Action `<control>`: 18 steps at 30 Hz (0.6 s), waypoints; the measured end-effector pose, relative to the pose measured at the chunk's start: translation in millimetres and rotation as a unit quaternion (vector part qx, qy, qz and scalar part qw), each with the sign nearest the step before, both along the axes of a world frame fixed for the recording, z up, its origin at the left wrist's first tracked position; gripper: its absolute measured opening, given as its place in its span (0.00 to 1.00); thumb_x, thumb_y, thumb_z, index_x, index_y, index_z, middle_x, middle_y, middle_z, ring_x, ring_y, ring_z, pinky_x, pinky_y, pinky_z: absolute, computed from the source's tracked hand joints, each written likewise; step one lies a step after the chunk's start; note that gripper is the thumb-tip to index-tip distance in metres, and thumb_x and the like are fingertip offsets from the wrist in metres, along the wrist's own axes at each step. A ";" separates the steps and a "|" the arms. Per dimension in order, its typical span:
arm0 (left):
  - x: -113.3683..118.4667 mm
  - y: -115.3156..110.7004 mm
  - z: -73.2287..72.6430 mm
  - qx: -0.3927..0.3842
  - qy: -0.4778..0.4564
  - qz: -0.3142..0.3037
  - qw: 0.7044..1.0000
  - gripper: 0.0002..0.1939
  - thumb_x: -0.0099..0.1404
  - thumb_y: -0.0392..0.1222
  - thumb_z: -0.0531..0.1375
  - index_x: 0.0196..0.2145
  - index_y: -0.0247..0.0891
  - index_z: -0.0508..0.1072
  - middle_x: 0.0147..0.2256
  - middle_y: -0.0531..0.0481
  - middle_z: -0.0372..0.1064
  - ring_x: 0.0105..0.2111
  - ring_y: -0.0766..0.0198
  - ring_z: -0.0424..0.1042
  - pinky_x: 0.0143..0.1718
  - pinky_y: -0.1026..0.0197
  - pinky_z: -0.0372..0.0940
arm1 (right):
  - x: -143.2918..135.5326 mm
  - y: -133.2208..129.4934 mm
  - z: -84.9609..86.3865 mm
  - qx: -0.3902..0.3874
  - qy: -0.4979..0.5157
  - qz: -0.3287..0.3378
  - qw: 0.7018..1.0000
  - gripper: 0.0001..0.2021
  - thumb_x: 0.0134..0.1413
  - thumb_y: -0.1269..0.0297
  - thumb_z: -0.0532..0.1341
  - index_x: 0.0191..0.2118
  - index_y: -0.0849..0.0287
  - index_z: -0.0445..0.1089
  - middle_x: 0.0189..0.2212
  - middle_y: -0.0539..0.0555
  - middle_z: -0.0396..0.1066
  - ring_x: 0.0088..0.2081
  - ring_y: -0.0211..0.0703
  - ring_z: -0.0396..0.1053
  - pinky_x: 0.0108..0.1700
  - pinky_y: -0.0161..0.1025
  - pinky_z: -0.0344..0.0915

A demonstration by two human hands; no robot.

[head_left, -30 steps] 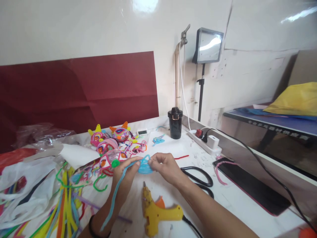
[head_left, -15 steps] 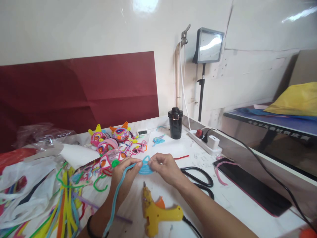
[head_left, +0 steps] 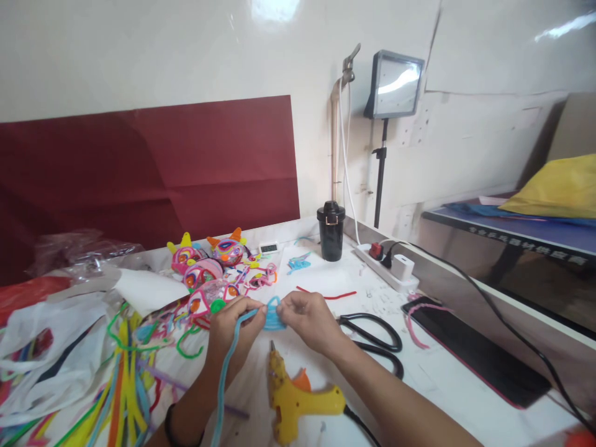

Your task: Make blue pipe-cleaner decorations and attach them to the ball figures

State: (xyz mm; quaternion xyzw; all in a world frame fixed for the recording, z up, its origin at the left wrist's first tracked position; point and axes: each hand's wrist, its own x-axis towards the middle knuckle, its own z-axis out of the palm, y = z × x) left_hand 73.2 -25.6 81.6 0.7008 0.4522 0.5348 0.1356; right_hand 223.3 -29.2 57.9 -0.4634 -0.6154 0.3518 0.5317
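Observation:
Between my two hands is a light-blue pipe cleaner, bent into a flat, layered shape with a small loop on top. My left hand pinches its left side, and a long loose end hangs down over the wrist. On the other side, my right hand grips the shape's right edge with thumb and fingers. A yellow hot glue gun lies on the table just below, nozzle pointing up toward the hands. Black-handled scissors lie by my right forearm, their blades hidden behind the hand.
Colourful pipe-cleaner figures and a bundle of loose pipe cleaners cover the left. A red pipe cleaner, a blue piece and a black cup stand or lie farther back. At right are a power strip and a phone.
The loose blue end beside my left wrist has swung slightly right. Both hands keep their pinch on the blue shape, which has shifted very little.

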 end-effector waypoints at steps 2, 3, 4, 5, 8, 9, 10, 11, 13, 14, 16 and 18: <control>0.2 0.3 -1.3 0.014 0.015 0.010 1.000 0.05 0.48 0.39 0.61 0.17 0.41 0.72 0.17 0.55 0.65 0.18 0.66 0.61 0.23 0.65 0.55 | -1.0 -1.5 0.5 0.010 -0.011 -0.005 1.000 0.07 0.44 0.66 0.57 0.20 0.60 0.66 0.16 0.46 0.60 0.20 0.34 0.56 0.23 0.31 0.53; -0.5 0.7 -1.8 0.021 0.022 0.010 0.999 0.05 0.48 0.39 0.61 0.17 0.41 0.72 0.17 0.56 0.64 0.18 0.66 0.60 0.23 0.65 0.55 | -1.5 -2.0 0.6 0.015 -0.017 -0.008 1.000 0.07 0.44 0.67 0.57 0.19 0.60 0.66 0.16 0.46 0.60 0.20 0.34 0.56 0.23 0.31 0.52; -1.5 1.3 -2.1 0.028 0.032 0.007 0.999 0.06 0.48 0.39 0.61 0.16 0.41 0.71 0.17 0.56 0.63 0.18 0.67 0.60 0.23 0.65 0.54 | -1.9 -2.4 0.5 0.021 -0.024 -0.011 0.999 0.07 0.43 0.67 0.57 0.19 0.60 0.66 0.16 0.47 0.61 0.21 0.34 0.57 0.23 0.31 0.52; -2.7 2.0 -2.4 0.035 0.045 0.001 0.998 0.06 0.49 0.38 0.61 0.16 0.41 0.71 0.17 0.56 0.63 0.18 0.67 0.60 0.23 0.65 0.54 | -2.4 -2.7 0.2 0.025 -0.030 -0.014 0.999 0.07 0.43 0.68 0.57 0.19 0.60 0.66 0.16 0.47 0.61 0.21 0.34 0.57 0.23 0.30 0.53; -6.3 3.3 -3.6 0.064 0.112 -0.009 0.992 0.06 0.51 0.37 0.59 0.18 0.40 0.70 0.18 0.56 0.63 0.19 0.67 0.60 0.24 0.66 0.54 | -3.8 -3.0 -1.0 0.029 -0.046 -0.024 0.998 0.06 0.43 0.69 0.57 0.20 0.60 0.67 0.17 0.47 0.62 0.21 0.34 0.58 0.24 0.30 0.53; -6.9 3.4 -4.4 0.077 0.140 -0.005 0.987 0.07 0.52 0.36 0.59 0.18 0.40 0.69 0.18 0.56 0.61 0.19 0.67 0.60 0.24 0.66 0.54 | -4.2 -3.2 -1.3 0.028 -0.051 -0.027 0.998 0.06 0.44 0.68 0.57 0.20 0.61 0.67 0.17 0.47 0.62 0.21 0.34 0.58 0.24 0.30 0.53; -7.1 3.3 -5.3 0.091 0.165 0.004 0.982 0.08 0.53 0.36 0.58 0.18 0.40 0.68 0.17 0.56 0.60 0.19 0.67 0.59 0.24 0.66 0.53 | -4.6 -3.4 -1.5 0.027 -0.056 -0.031 0.998 0.07 0.44 0.68 0.57 0.20 0.61 0.67 0.17 0.47 0.62 0.21 0.34 0.58 0.24 0.30 0.53; -6.9 2.9 -6.4 0.106 0.186 0.016 0.977 0.09 0.54 0.36 0.57 0.18 0.40 0.66 0.17 0.56 0.58 0.19 0.67 0.59 0.24 0.66 0.53 | -5.0 -3.7 -1.5 0.028 -0.060 -0.033 0.997 0.07 0.44 0.68 0.57 0.20 0.61 0.67 0.17 0.47 0.61 0.21 0.34 0.58 0.24 0.31 0.53; -5.9 1.7 -8.7 0.129 0.224 0.037 0.965 0.10 0.56 0.36 0.56 0.18 0.40 0.64 0.18 0.56 0.56 0.20 0.67 0.59 0.24 0.65 0.52 | -5.8 -4.4 -1.2 0.029 -0.064 -0.034 0.997 0.08 0.45 0.67 0.57 0.20 0.60 0.66 0.17 0.47 0.61 0.22 0.34 0.58 0.24 0.31 0.53; -5.3 0.9 -9.6 0.138 0.239 0.045 0.960 0.11 0.57 0.36 0.56 0.18 0.40 0.64 0.18 0.56 0.57 0.20 0.67 0.59 0.24 0.65 0.52 | -6.0 -4.6 -0.9 0.028 -0.063 -0.033 0.997 0.08 0.45 0.67 0.57 0.20 0.60 0.66 0.17 0.47 0.62 0.22 0.34 0.58 0.25 0.31 0.53; -4.3 -0.6 -10.9 0.152 0.261 0.060 0.951 0.11 0.57 0.37 0.56 0.19 0.39 0.63 0.19 0.55 0.57 0.21 0.66 0.60 0.24 0.65 0.51 | -6.3 -4.5 -0.7 0.024 -0.057 -0.030 0.998 0.08 0.44 0.67 0.57 0.20 0.60 0.67 0.17 0.47 0.62 0.22 0.35 0.58 0.25 0.32 0.54; -4.0 -1.8 -11.2 0.163 0.274 0.067 0.945 0.10 0.58 0.36 0.56 0.19 0.39 0.63 0.19 0.55 0.58 0.21 0.66 0.61 0.25 0.65 0.52 | -6.2 -3.5 -1.2 0.019 -0.043 -0.029 0.998 0.07 0.44 0.67 0.57 0.20 0.61 0.67 0.17 0.48 0.63 0.22 0.35 0.58 0.26 0.32 0.54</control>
